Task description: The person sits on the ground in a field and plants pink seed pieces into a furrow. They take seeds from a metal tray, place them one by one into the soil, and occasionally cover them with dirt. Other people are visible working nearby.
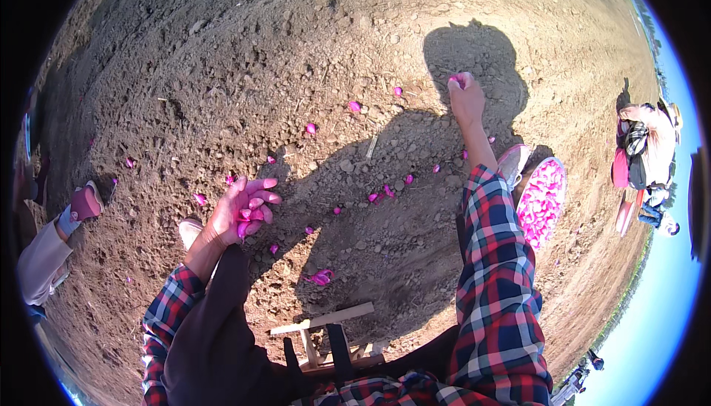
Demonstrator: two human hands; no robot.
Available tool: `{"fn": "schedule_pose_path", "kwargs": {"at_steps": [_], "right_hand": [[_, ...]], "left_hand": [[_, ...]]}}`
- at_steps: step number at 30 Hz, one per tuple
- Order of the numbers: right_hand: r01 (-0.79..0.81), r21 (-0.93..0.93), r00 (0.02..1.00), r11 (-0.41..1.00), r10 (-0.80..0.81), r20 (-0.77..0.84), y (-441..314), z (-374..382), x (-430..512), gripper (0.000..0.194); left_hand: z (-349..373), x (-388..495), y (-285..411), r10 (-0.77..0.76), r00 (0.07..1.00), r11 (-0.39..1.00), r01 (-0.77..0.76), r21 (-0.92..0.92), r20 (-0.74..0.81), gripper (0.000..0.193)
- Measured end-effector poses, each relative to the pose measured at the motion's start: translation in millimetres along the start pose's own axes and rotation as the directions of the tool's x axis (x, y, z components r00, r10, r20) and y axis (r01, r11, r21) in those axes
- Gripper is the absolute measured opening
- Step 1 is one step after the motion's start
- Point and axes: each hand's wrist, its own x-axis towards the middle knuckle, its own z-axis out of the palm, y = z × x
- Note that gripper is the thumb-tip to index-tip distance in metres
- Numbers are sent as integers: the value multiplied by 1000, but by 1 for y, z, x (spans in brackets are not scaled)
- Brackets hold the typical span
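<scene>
My left hand point(236, 209), palm up with fingers half curled and stained pink, cradles several bright pink cloves point(251, 216) that look like coated garlic. My right hand point(466, 100) reaches out low over the soil, thumb and fingertips pinched together. Bright pink shows between them, apparently one clove point(459, 78), mostly hidden by the fingers. Across the loose brown soil point(344, 234) lie pink cloves in rough rows, among them one clove point(354, 106) left of my right hand. A small clump point(321, 277) lies nearer to me.
A pale-rimmed container point(565, 184) full of pink cloves stands beside my right shoe point(514, 162). A small wooden frame point(322, 320) is between my legs. Another person's leg and pink shoe point(86, 201) are at the left. A person in a hat point(652, 139) bends over at the right.
</scene>
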Motion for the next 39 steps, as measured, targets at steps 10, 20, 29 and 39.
{"fn": "schedule_pose_path", "kwargs": {"at_steps": [10, 20, 29, 39], "right_hand": [[277, -397, 938, 875, -157, 310, 0, 19, 39, 20], [155, -486, 971, 860, -41, 237, 5, 50, 49, 19], [92, -22, 995, 996, -91, 34, -19, 8, -20, 23], [-720, 541, 585, 434, -39, 810, -214, 55, -245, 39]], "left_hand": [[4, 0, 1, -10, 1000, 1000, 10, -18, -18, 63], [10, 0, 1, -27, 999, 999, 25, -41, -39, 52], [2, 6, 0, 8, 1000, 992, -10, -128, -12, 61], [14, 1, 24, 355, 926, 930, -363, -52, -127, 41]]}}
